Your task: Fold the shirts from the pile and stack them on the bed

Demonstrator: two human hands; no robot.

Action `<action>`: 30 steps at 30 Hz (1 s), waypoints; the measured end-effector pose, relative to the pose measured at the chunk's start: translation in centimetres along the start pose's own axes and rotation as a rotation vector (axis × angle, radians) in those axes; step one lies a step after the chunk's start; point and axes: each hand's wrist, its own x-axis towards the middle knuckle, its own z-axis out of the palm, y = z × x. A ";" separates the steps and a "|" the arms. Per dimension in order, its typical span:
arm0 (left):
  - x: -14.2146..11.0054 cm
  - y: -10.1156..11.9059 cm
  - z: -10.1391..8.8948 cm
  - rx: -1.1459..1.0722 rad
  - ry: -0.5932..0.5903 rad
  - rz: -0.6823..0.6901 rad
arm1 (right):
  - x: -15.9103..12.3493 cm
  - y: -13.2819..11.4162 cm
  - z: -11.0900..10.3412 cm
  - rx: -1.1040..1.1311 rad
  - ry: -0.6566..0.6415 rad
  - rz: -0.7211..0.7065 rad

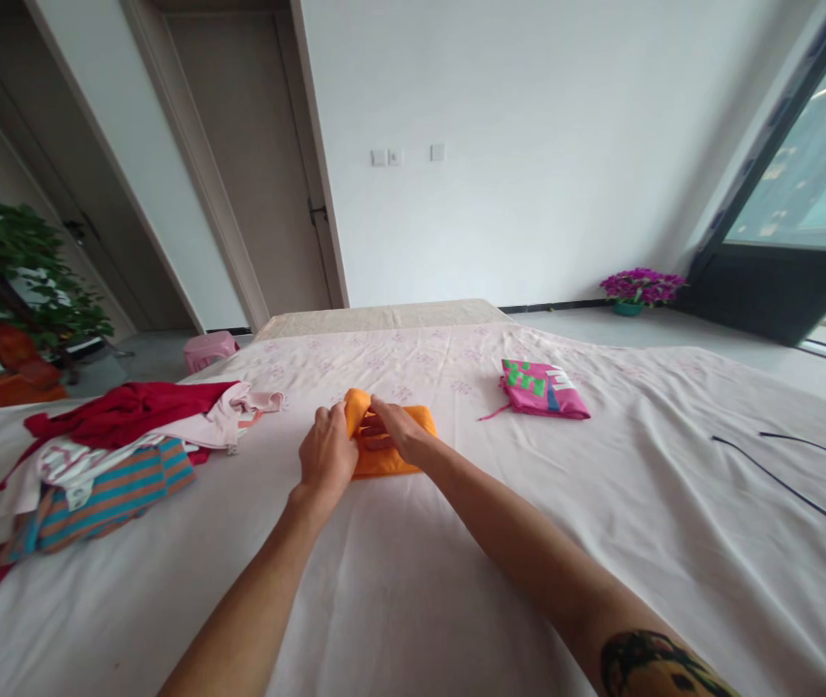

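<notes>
An orange piece of folded clothing (387, 463) lies on the sheet in front of me; its exact kind cannot be made out. My left hand (329, 450) grips its left edge, where a flap of the cloth is raised and folded over. The fingers of my right hand (394, 431) are stretched out across the middle of the orange cloth, partly under the raised flap, with the thumb side near my left fingers. To the right lies a folded pink garment (547, 392) with green and white print and a cord trailing from its left side.
At the left is a loose pile of clothes: a red garment (129, 411), a pale pink one (213, 421) and a blue-and-brown striped one (118, 494). Eyeglasses (782, 479) rest on the sheet (601, 503) at the right. Beyond stand a pink stool (210, 350) and purple flowers (643, 286).
</notes>
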 end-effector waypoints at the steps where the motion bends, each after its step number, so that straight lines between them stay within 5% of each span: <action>1: -0.3 0.9 0.3 0.007 0.000 0.028 | 0.1 -0.2 -0.2 0.070 -0.014 0.043; 5: -1.6 3.1 1.4 0.011 0.043 0.134 | 1.0 -0.4 -1.3 0.116 0.079 0.131; 12: -3.0 2.6 2.5 -0.066 0.239 0.234 | 1.0 -0.6 -3.6 0.112 0.180 0.110; 19: -3.0 4.3 3.6 -0.261 0.221 0.367 | 0.5 -0.3 -4.1 -0.035 0.131 0.050; 30: -4.0 4.7 2.8 -0.045 0.165 0.451 | 0.2 -0.5 -6.4 -0.254 0.242 -0.100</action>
